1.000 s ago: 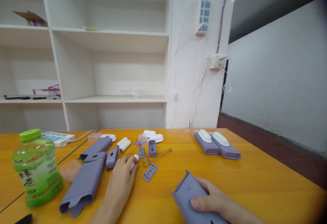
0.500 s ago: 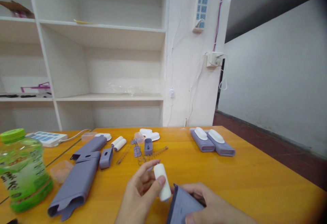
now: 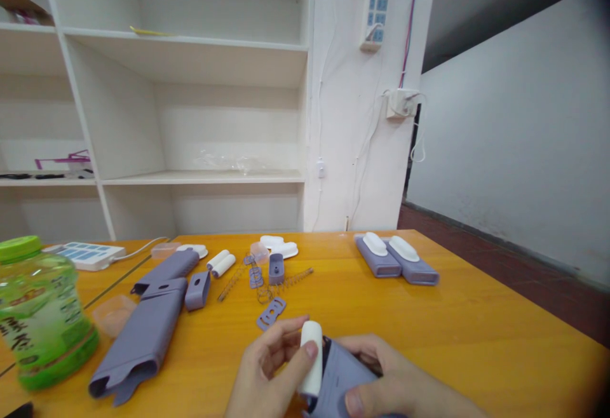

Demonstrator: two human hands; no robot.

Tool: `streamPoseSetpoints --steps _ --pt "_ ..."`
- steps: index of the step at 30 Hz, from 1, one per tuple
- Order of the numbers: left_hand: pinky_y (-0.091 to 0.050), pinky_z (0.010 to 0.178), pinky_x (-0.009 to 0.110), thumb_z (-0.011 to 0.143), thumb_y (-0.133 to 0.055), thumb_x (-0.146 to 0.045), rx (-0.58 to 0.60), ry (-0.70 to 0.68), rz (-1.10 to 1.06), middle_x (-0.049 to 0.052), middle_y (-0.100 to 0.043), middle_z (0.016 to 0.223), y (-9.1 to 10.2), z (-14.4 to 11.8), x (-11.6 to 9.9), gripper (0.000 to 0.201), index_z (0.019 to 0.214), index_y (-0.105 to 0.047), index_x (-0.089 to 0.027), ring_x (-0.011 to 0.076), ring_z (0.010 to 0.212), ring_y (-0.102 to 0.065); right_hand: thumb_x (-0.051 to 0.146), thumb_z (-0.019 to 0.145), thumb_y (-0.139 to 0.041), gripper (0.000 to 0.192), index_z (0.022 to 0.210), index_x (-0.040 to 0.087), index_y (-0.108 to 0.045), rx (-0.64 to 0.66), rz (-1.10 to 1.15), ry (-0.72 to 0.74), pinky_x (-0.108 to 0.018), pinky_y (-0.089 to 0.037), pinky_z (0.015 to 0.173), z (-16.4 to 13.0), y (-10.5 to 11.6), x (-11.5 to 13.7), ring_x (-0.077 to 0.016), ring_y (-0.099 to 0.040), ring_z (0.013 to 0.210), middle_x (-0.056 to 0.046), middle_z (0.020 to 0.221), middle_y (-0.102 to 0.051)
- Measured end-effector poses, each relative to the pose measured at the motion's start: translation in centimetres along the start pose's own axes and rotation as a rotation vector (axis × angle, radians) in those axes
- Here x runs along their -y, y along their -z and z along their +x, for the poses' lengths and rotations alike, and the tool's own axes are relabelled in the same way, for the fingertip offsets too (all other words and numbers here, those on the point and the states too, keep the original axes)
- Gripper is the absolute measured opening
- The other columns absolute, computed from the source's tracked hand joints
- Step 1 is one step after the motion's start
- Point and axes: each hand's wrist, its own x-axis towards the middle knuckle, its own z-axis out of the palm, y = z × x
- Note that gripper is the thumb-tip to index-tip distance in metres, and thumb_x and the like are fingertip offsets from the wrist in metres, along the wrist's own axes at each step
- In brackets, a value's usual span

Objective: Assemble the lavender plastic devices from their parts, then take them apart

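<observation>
Orange tabletop point(image 3: 476, 335) is carrying everything: nearest, the left hand point(image 3: 267, 373) is pinching a white roller point(image 3: 312, 357) in closed fingers at the mouth of a purple housing point(image 3: 338, 383), which the right hand point(image 3: 405, 386) is gripping. Farther back, 2 finished units point(image 3: 395, 258) are lying side by side.

Two bare hands, left hand point(image 3: 269, 373) and right hand point(image 3: 400, 383): no gloves, no rings, no watch, no sleeve at either wrist. Short, unpainted nails on thumbs.
</observation>
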Motion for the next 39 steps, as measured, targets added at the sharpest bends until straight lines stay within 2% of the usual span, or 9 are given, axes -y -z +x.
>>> streamPoseSetpoints --steps 6,19,27,39 --pt "-0.054 0.078 0.033 0.064 -0.082 -0.059 -0.002 -0.027 0.123 0.012 -0.076 0.091 0.23 0.00 0.45 0.062 0.105 -0.075 -0.013 0.0235 0.081 -0.070 0.042 0.068 -0.082 0.051 0.110 0.015 -0.073 -0.011 0.021 -0.003 -0.022 -0.046 0.073 0.01 0.11 -0.23 -0.0182 -0.063 0.082 -0.003 0.089 -0.071" --pt "-0.056 0.077 0.033 0.059 -0.086 -0.055 -0.026 0.016 0.076 0.012 -0.076 0.086 -0.06 -0.06 0.10 0.056 0.095 -0.076 -0.013 0.0255 0.082 -0.071 0.038 0.071 -0.082 0.049 0.113 0.014 -0.072 -0.020 0.049 -0.005 -0.019 -0.043 0.067 0.08 0.20 -0.55 -0.0142 -0.061 0.076 -0.003 0.092 -0.070" --pt "-0.054 0.082 0.035 0.059 -0.086 -0.055 0.021 0.070 0.034 0.015 -0.077 0.093 0.04 -0.17 0.09 0.059 0.098 -0.078 -0.012 0.0292 0.091 -0.071 0.036 0.073 -0.081 0.049 0.116 0.013 -0.071 -0.006 0.051 -0.001 -0.019 -0.043 0.068 0.09 0.22 -0.20 -0.0149 -0.061 0.078 -0.004 0.088 -0.071" --pt "-0.051 0.079 0.031 0.063 -0.085 -0.056 0.119 0.097 0.051 0.014 -0.077 0.092 0.54 0.00 -0.24 0.059 0.100 -0.077 -0.010 0.0259 0.088 -0.071 0.035 0.074 -0.082 0.051 0.120 0.016 -0.069 0.019 0.037 0.015 -0.018 -0.043 0.068 0.13 0.46 -0.84 -0.0144 -0.062 0.080 -0.003 0.090 -0.070"
